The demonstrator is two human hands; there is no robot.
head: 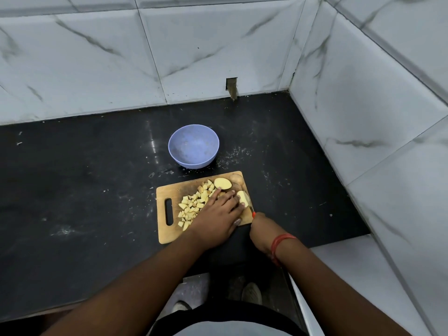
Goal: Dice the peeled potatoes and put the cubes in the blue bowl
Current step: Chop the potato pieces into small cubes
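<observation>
Dim, soft overhead light; wide-angle edge warping.

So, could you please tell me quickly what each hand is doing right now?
Left hand: open, fingers flat, pressing the pale yellow potato piece on the wooden cutting board.
Right hand: grips the orange-handled knife.

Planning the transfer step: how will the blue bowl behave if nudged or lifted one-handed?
The blue bowl looks like thin plastic and holds no cubes yet, so it is probably light and may skate on the glossy black counter if pushed. Its rounded wall narrows to a small base, so a knock at the rim could tip it. It looks rigid enough for lifting by the rim.
</observation>
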